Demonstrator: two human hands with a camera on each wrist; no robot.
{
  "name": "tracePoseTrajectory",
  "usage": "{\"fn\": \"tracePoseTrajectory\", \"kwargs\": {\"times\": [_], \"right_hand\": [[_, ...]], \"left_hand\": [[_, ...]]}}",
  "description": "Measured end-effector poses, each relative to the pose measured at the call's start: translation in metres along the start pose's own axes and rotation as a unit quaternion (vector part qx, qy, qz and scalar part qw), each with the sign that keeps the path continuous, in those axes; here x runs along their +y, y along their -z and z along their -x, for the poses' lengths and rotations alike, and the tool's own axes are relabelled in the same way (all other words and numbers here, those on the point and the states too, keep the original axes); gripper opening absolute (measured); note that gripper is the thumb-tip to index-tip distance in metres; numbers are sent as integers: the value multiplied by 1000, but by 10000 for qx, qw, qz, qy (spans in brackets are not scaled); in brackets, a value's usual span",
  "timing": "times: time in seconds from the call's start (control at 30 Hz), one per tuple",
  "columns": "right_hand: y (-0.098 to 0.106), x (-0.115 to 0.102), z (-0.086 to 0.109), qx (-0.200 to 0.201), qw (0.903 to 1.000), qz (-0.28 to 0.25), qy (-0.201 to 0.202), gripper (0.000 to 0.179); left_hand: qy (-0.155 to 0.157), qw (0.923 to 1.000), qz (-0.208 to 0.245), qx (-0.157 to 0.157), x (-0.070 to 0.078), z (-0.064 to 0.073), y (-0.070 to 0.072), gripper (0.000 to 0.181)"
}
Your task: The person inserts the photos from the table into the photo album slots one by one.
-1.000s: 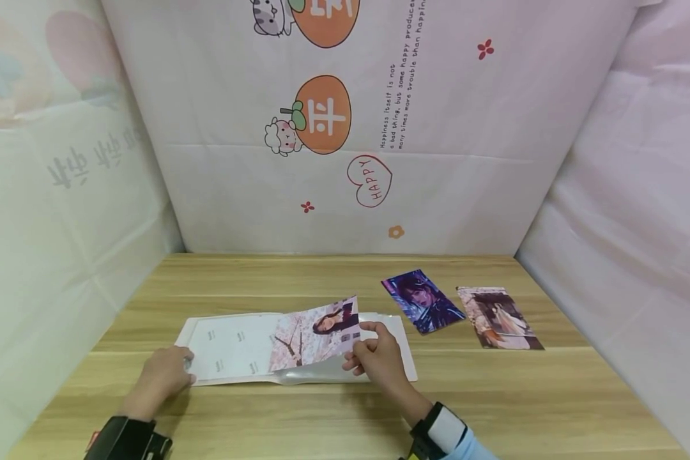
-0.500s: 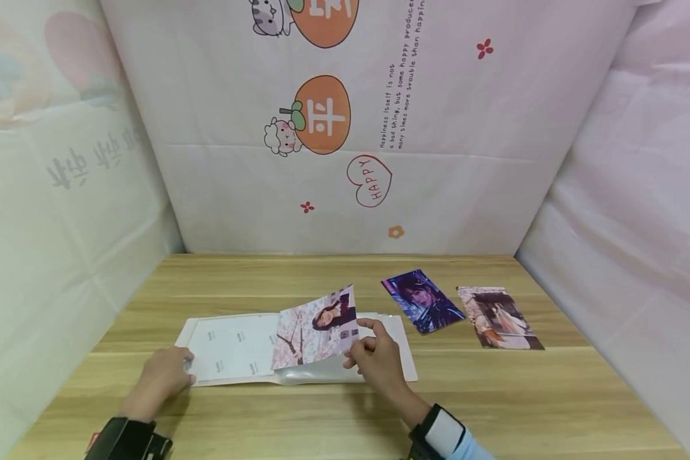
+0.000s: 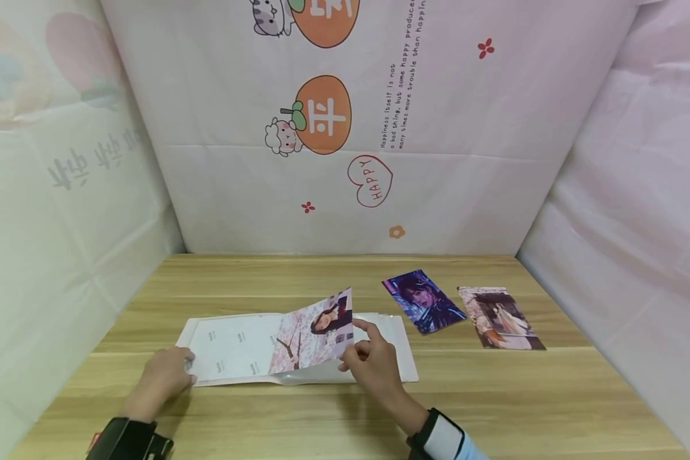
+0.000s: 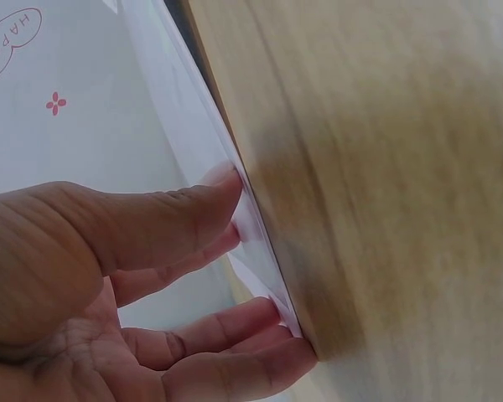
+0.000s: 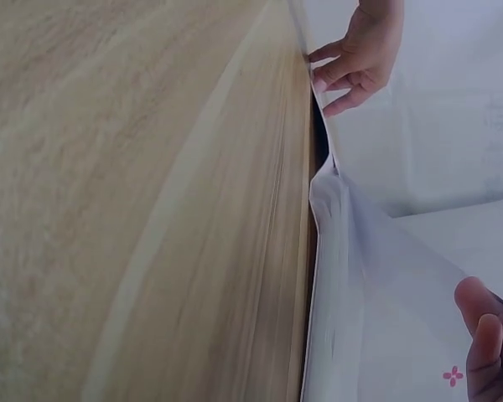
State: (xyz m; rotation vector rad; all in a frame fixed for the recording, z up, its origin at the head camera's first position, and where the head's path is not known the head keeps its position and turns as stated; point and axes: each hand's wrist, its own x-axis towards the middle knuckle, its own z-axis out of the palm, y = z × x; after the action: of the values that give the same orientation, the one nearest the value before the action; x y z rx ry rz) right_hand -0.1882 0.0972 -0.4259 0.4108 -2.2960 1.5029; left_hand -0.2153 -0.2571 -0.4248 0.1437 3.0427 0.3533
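Note:
A white photo album lies spread on the table, small grey print on its left page and a shiny surface on the right one. My left hand holds the album's left end; the left wrist view has the thumb and fingers at its edge. Between thumb and forefinger, my right hand pinches the right edge of a photo of a dark-haired person among pink blossoms. That photo slants upward to the right, its left end low at the album's middle. Its pale underside faces the right wrist view.
Behind the album to the right, a purple-blue photo lies on the wooden table. Beside it is another photo with blossoms and a pale-robed figure. Printed white cloth rises at the back and both sides.
The right hand has drifted slightly left with the photo. The photo's raised edge rose a little, then came down and left. The left hand and album have stayed put.

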Motion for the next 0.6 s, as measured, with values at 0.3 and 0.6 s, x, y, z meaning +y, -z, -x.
{"fn": "tracePoseTrajectory", "kwargs": {"times": [0.3,0.6], "right_hand": [[2,3,-1,-295,9924,-339,-1145,50],[1,6,-2,-472,9858,-779,-1412,50]], "left_hand": [[71,10000,65,-24,0,0,0,37],[14,10000,19,-1,2,2,2,35]]}}
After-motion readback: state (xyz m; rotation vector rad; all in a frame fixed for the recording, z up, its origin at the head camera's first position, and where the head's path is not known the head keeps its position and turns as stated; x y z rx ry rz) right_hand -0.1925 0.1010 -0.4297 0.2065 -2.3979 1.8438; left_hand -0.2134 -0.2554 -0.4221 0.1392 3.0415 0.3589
